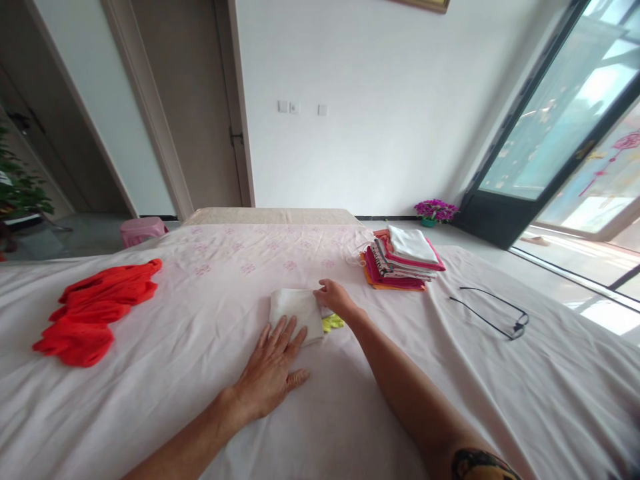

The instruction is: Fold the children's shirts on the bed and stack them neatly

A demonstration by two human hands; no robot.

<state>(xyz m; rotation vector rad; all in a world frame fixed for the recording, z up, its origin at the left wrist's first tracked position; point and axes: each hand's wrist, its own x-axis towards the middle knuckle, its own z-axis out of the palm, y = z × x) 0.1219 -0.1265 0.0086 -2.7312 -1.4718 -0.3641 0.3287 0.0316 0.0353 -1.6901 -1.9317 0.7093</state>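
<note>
A small folded white cloth (295,312) lies in the middle of a pale pink sheet (200,373). My left hand (273,370) lies flat and open on the sheet, fingertips on the cloth's near edge. My right hand (334,297) reaches to the cloth's far right corner with its fingers curled and pinched on that edge. A bit of yellow fabric (333,324) peeks out from under the cloth beside my right wrist.
A stack of folded coloured cloths (403,265) with a white one on top sits at the far right. A crumpled red cloth (95,307) lies at the left. Black-framed glasses (495,313) rest on the right. A pink stool (143,230) and potted flowers (435,211) stand beyond.
</note>
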